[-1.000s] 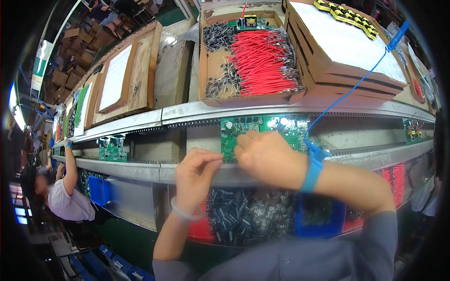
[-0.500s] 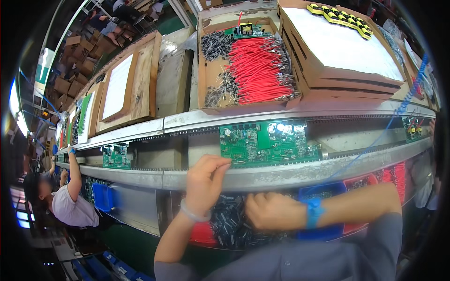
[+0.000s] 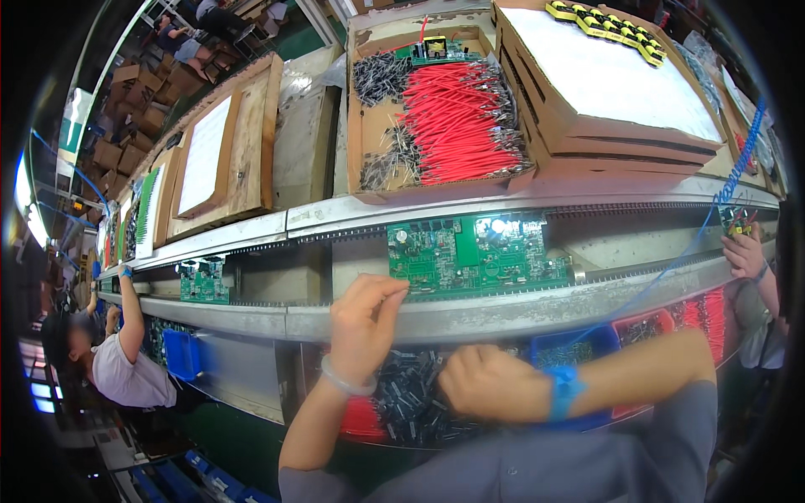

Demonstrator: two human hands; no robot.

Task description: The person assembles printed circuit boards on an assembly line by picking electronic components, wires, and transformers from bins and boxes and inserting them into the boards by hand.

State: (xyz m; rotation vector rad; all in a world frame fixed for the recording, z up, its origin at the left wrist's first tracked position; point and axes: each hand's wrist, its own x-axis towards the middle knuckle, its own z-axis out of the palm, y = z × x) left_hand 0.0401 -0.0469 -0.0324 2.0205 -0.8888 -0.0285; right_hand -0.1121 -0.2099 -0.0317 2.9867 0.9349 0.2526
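Left hand [image 3: 365,323] is pinched shut at the near-left edge of the green circuit board [image 3: 478,256], fingertips bunched as if seating a small part, though none shows; right hand [image 3: 486,387] is curled low in the tray of dark capacitors [image 3: 411,402], grip contents unclear. The board sits on the conveyor rails [image 3: 503,310] just beyond both hands, rails pinning its long edges. The box of red wires [image 3: 461,126] lies farther out, and free room is mainly sideways along the rails.
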